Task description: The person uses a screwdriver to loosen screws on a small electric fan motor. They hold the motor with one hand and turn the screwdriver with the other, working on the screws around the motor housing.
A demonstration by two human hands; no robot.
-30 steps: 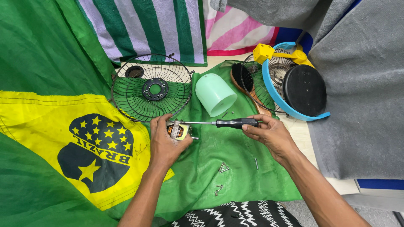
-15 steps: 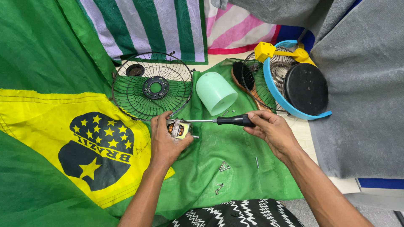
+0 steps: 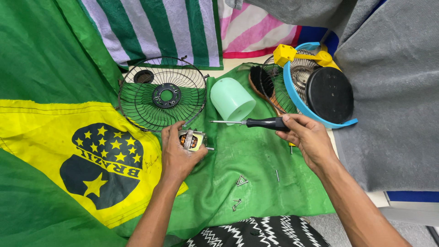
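The right hand [image 3: 307,137] has lifted the screwdriver [image 3: 256,123] a little since a second ago; its tip now hangs clear above the motor [image 3: 192,139] rather than bearing on it, so the tool looks disengaged. The left hand [image 3: 179,153] stays clamped round the motor on the green cloth [image 3: 256,192]. The fan guard [image 3: 161,93] and mint cup [image 3: 232,99] crowd the far side; loose screws [image 3: 240,180] lie nearer, with open cloth between the hands

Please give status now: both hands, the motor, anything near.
Left hand grips small motor on green cloth. Right hand holds screwdriver, tip above motor, not touching. Loose screws nearby; fan grille and mint cover behind.
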